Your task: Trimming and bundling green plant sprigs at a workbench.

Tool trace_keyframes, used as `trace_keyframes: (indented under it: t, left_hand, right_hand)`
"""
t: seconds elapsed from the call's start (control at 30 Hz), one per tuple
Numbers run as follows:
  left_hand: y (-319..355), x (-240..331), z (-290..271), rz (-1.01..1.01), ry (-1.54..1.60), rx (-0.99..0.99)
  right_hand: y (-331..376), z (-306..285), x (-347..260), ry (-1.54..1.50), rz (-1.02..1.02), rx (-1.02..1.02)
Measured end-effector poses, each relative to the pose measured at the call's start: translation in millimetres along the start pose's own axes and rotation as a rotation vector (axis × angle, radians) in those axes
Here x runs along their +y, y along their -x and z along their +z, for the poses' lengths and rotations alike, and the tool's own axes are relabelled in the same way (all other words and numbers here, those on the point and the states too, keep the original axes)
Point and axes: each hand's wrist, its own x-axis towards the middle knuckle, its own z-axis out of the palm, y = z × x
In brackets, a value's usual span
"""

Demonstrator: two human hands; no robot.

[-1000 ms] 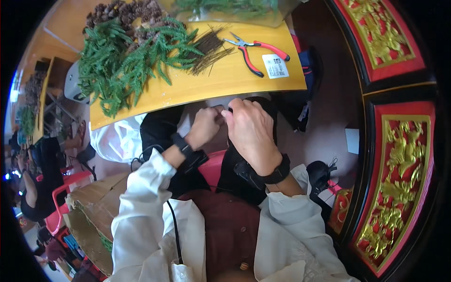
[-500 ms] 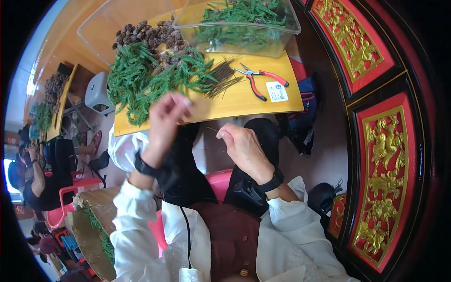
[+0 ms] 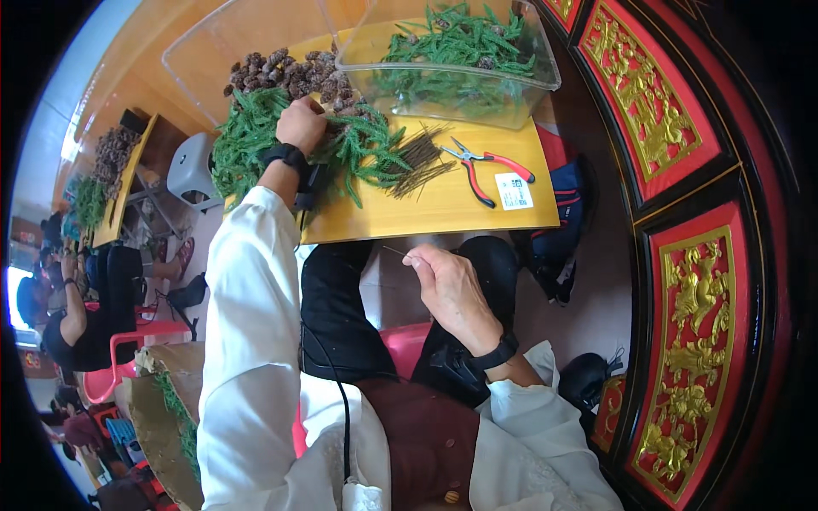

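A: How do the fingers of the right hand (image 3: pixel 452 285) stand?

B: Thumb and forefinger are pinched on a thin wire (image 3: pixel 394 249), its free end pointing left, just on the person's side of the table (image 3: pixel 409 224). A light, steady pinch near one end seems best, so the wire neither bends nor twists

A: And the left hand (image 3: pixel 301 125)?

B: It reaches in where the green sprigs (image 3: pixel 243 136) meet the pine cones (image 3: pixel 290 72). Its fingertips are mostly hidden, so I can't tell whether they grasp anything

A: How would you work there?

B: Gently, freeing one piece at a time. The sprigs overlap, and a tug could probably drag neighbours along. I'd also hold the wire well clear of the sleeve

A: What lies farther out?

B: Loose brown wires (image 3: pixel 419 162) beside the sprigs, then pliers (image 3: pixel 475 166) with red handles spread apart, handy for the right hand, and a white label (image 3: pixel 515 192) near them. Behind stands a clear box (image 3: pixel 532 115) with more greenery (image 3: pixel 460 38) inside
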Motion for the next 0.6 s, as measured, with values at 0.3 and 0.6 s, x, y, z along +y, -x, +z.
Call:
trace_keyframes:
  t: [0.3, 0.6]
  left_hand:
    - [69, 15, -35, 0.074, 1.066, 0.044]
    - [245, 41, -48, -0.361, 1.736, -0.361]
  right_hand:
    - [2, -1, -1, -0.055, -0.058, 0.133]
    - [3, 6, -22, -0.221, -0.021, 0.15]
